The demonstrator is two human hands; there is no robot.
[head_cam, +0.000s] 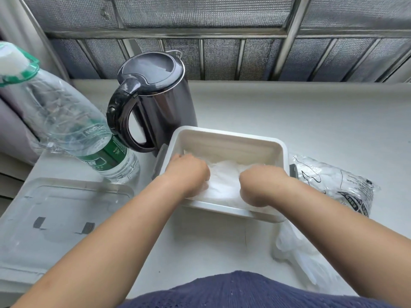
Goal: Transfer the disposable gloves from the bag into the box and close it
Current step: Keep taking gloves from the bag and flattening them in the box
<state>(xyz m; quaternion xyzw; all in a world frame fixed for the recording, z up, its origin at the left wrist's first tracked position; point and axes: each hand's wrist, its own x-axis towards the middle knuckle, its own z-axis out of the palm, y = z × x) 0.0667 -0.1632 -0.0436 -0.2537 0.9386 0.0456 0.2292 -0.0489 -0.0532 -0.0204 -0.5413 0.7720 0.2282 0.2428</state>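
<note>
Lid (55, 221): clear, lying flat at the lower left of the frame, well apart from the box, with my left forearm crossing between them.
Water bottle (73, 127): leans at the left, just above the lid's far edge; a snag for any wide swing.
Kettle (153, 101): stands just beside the box's upper-left corner, so there is little free room on that side.
Left hand (189, 172): down inside the box on its left half, knuckles up, fingers curled under and pressed into the gloves; I cannot tell whether they pinch anything.
Box (224, 135): white, open, centre of frame, its long axis running left to right.
Gloves (224, 181): a pale crumpled wad inside the box, directly under and between my two hands.
Right hand (260, 185): down on the right half, fist-like, fingers tucked out of sight against the gloves; grip not visible.
Bag (338, 185): printed, crumpled, touching the box's right side; more thin plastic (298, 258) trails at the lower right, whether gloves or wrapper I cannot tell.
Coming move, I judge: the lid lies left of the box, so my left hand is nearer to fetch it.
Open room: bare counter (289, 112) above and to the right.
</note>
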